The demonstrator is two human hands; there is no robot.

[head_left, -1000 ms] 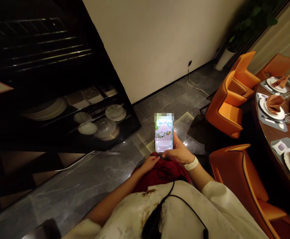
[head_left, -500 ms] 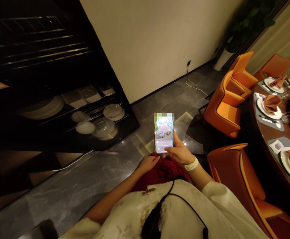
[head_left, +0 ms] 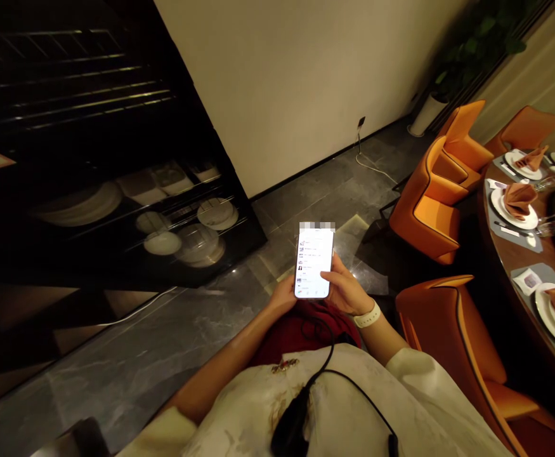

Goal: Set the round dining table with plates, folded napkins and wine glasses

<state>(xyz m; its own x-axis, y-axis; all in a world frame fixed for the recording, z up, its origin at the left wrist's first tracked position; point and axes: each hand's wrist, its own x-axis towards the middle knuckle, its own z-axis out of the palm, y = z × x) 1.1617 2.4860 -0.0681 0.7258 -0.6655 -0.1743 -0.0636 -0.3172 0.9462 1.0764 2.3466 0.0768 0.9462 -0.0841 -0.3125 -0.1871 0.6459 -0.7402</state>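
Note:
A smartphone point(head_left: 313, 263) with a bright white list on its screen is held upright in front of my waist. My right hand point(head_left: 351, 291) grips its right side, the thumb over the lower right of the screen. A pale watch band point(head_left: 367, 314) circles that wrist. At the phone's lower left edge, my left hand point(head_left: 283, 295) is closed against it, its fingers partly hidden behind the phone. Below the hands is dark red cloth point(head_left: 281, 336), with a black cord point(head_left: 327, 358) hanging over my light top.
A dark cabinet point(head_left: 115, 254) with stacked dishes stands at the left. Orange chairs point(head_left: 429, 209) surround a round table point(head_left: 500, 209) at the right, set with plates and folded napkins. A white cable point(head_left: 377, 168) lies on the grey tiled floor near the wall.
My left hand has risen from my lap to the phone's lower left edge. The screen has switched from a colourful picture to a white list. My right thumb has moved up slightly.

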